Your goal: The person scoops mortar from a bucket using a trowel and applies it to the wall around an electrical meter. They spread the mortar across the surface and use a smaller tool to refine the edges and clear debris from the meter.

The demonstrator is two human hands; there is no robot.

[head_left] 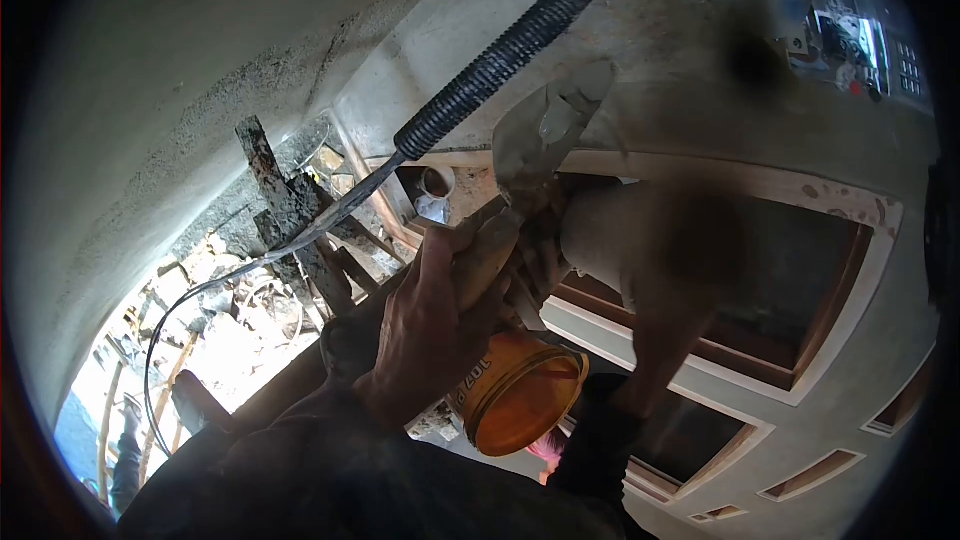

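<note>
In the head view my left hand [425,315] is closed around the handle of a trowel [487,265]. Its blade [545,145] points up and away, with wet grey mortar smeared on it. My right hand [600,230] comes in from the right, below a black sleeve [600,440]. Its dark, curled fingers lie close to the base of the blade; blur covers much of this hand, and anything inside it is hidden. Below my hands an orange bucket [525,395] with dark lettering tilts its open mouth towards me.
A black corrugated conduit [505,60] with cable crosses above the trowel. Rough timbers [290,200] and bright rubble [235,340] lie to the left. Wood-framed window openings [800,370] are set in the plastered wall at right. A small pail [437,182] stands beyond my hands.
</note>
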